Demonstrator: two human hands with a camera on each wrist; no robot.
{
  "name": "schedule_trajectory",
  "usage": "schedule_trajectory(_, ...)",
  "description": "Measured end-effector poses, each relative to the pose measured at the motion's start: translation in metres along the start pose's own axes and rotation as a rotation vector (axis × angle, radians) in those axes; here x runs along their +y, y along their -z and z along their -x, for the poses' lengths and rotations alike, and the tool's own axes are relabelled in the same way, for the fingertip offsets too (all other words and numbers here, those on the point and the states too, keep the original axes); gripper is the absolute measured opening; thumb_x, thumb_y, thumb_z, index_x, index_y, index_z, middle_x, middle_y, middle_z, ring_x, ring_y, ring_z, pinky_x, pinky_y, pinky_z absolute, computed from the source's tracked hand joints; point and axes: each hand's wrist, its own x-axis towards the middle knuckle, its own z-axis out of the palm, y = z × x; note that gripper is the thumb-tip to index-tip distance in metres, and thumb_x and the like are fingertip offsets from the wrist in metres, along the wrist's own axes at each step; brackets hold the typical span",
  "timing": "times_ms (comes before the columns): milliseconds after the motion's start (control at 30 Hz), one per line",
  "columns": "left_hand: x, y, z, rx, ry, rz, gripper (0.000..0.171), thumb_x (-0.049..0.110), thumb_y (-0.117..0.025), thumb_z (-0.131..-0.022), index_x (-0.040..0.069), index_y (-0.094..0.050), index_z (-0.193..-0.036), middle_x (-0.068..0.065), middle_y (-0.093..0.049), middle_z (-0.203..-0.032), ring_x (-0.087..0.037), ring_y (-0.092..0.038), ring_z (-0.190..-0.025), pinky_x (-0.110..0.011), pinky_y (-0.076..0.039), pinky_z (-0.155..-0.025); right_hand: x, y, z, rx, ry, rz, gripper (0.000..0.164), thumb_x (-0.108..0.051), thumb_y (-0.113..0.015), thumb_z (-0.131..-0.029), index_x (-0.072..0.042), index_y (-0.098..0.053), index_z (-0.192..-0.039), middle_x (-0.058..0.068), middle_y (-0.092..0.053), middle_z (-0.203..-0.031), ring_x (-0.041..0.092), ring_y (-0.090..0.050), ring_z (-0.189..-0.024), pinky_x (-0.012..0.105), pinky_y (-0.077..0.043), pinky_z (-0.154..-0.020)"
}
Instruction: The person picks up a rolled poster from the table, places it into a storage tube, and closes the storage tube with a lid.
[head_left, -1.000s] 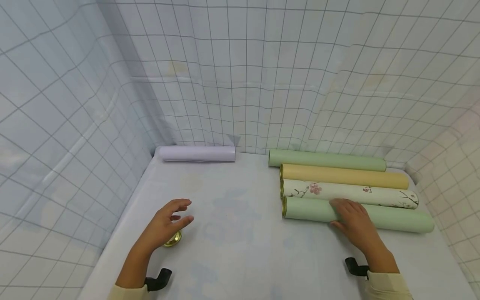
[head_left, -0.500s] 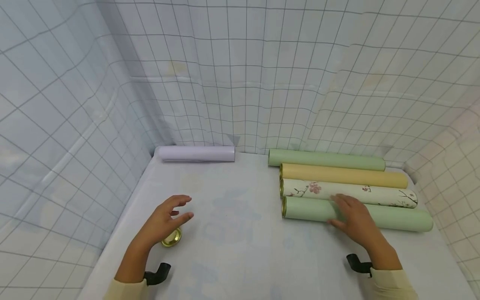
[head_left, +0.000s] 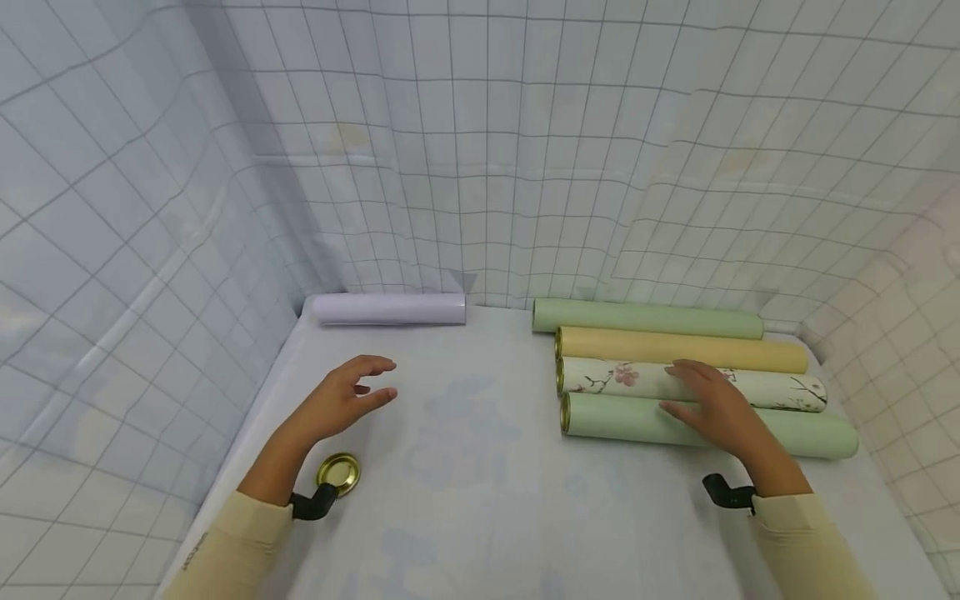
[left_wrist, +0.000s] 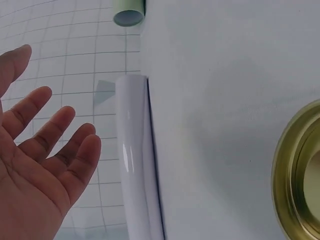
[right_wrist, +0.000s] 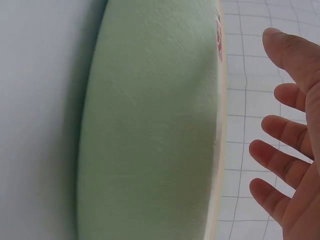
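Note:
My left hand [head_left: 341, 402] hovers over the table's left side, fingers loosely bent and holding nothing. Below it, near the wrist, lies a round gold lid [head_left: 339, 473]. My right hand [head_left: 716, 408] is above the front pale green tube [head_left: 622, 419] and the white tube with pink blossoms [head_left: 600, 377]. In the right wrist view, its fingers [right_wrist: 277, 157] are spread with nothing between them, and the front green tube [right_wrist: 150, 125] fills the middle. A yellow tube [head_left: 675, 347] and another green tube [head_left: 645, 317] lie behind, side by side.
A lilac roll [head_left: 390, 309] lies against the back at the left. White grid-patterned sheeting [head_left: 480, 167] walls in the back and both sides. A white cloth [head_left: 465, 500] covers the table.
My right hand has lifted off the front green tube and moved farther back. My left hand has also moved back, uncovering the gold lid fully. The tubes stay in place.

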Motion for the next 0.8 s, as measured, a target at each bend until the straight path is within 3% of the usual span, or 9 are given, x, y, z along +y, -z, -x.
schedule_trajectory(233,-0.027,0.002,-0.03,0.005,0.083,-0.01,0.046,0.026,-0.067,-0.097,0.0,-0.057,-0.134,-0.018,-0.053,-0.138,-0.04,-0.048,-0.128,-0.054,-0.047,-0.098,0.012,0.006,-0.025,-0.021,-0.021,-0.084,0.048,-0.019,-0.076,-0.09,0.004,-0.059,-0.128,0.024,-0.054,-0.133,0.045,-0.048,-0.123,0.063,-0.041,-0.096)
schedule_trajectory(433,-0.057,0.0,-0.048,-0.008,0.104,-0.049,0.049,0.029,-0.065,-0.098,-0.001,-0.055,-0.135,-0.021,-0.051,-0.139,-0.043,-0.046,-0.128,-0.059,-0.042,-0.102,0.02,0.01,-0.053,-0.069,-0.098,-0.147,0.054,-0.025,-0.072,-0.094,0.002,-0.053,-0.137,0.025,-0.05,-0.139,0.047,-0.044,-0.128,0.064,-0.038,-0.099)
schedule_trajectory(600,-0.069,-0.002,-0.065,-0.024,0.126,-0.102,0.046,0.025,-0.065,-0.098,-0.001,-0.056,-0.135,-0.022,-0.051,-0.138,-0.044,-0.046,-0.128,-0.059,-0.039,-0.104,0.023,0.013,-0.077,-0.135,-0.18,-0.199,0.06,-0.034,-0.066,-0.097,0.0,-0.048,-0.143,0.024,-0.043,-0.147,0.047,-0.035,-0.136,0.066,-0.032,-0.105)
schedule_trajectory(800,-0.068,-0.002,-0.093,0.066,0.025,-0.25,0.042,0.018,-0.069,-0.095,-0.004,-0.059,-0.13,-0.024,-0.053,-0.133,-0.042,-0.048,-0.125,-0.055,-0.038,-0.106,0.035,0.007,-0.103,-0.122,-0.182,-0.19,0.054,-0.036,-0.068,-0.096,-0.001,-0.056,-0.136,0.023,-0.051,-0.141,0.046,-0.042,-0.131,0.063,-0.035,-0.104)
